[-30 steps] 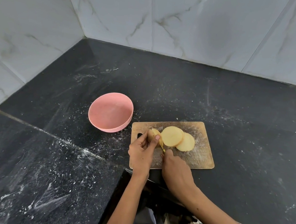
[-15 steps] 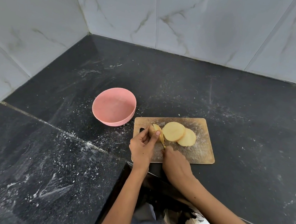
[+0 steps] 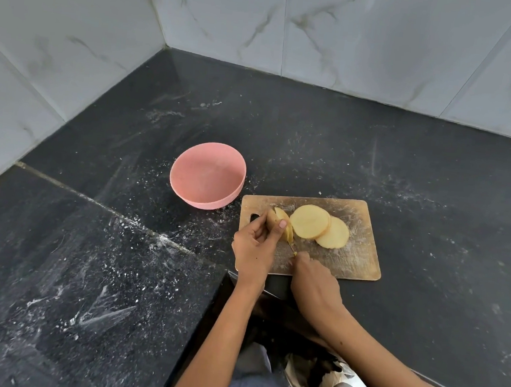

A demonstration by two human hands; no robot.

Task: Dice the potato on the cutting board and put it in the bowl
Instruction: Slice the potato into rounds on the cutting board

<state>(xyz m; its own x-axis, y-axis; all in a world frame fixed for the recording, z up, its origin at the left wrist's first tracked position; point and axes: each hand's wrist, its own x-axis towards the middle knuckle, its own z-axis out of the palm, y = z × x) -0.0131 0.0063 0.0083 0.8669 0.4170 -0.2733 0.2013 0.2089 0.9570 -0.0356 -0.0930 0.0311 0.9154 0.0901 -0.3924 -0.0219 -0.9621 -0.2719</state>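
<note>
A wooden cutting board (image 3: 357, 259) lies on the black counter. On it, two round potato slices (image 3: 309, 221) overlap, the nearer one (image 3: 334, 236) to the right. At the board's left end my left hand (image 3: 253, 246) pinches the remaining potato piece (image 3: 276, 218), a fingertip on top. My right hand (image 3: 314, 280) grips a knife (image 3: 291, 243); its thin blade stands against the piece, with a slice leaning off it. The handle is hidden in my fist. A pink bowl (image 3: 207, 174), nothing inside, sits left of the board.
The black stone counter (image 3: 346, 146) runs into a corner of white marble wall tiles (image 3: 372, 33). White powdery smears cover the left slab (image 3: 81, 301). The counter's front edge (image 3: 202, 313) steps back just below the board, where my body stands.
The camera view has shifted slightly. The knife has worked a little further through the held potato piece; both hands stay in place at the board's left end.
</note>
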